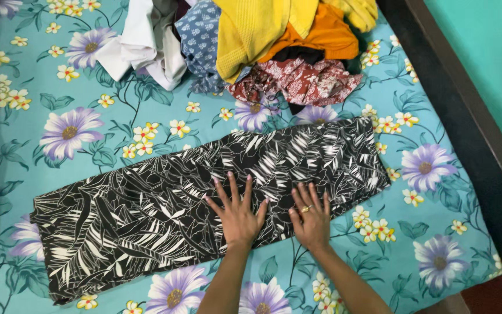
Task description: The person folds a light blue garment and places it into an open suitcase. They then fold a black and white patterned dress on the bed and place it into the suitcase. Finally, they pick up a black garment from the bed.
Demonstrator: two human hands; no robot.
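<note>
Black-and-white leaf-print cloth (204,197) spread long across floral bedsheet (59,104). Left hand (238,214), right hand (311,218) flat on its near edge, fingers (232,187) splayed, gripping nothing. Clothes pile (251,40) beyond.

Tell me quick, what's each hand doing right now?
Left hand: open, flat on the black-and-white leaf-print cloth.
Right hand: open, flat on it too.

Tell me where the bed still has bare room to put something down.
The widest bare patch of bedsheet is upper left, between the clothes pile and the black-and-white cloth. A smaller one lies on the right, between that cloth and the bed's dark edge. The top middle is crowded. Both the left hand and the right hand press the cloth.
</note>
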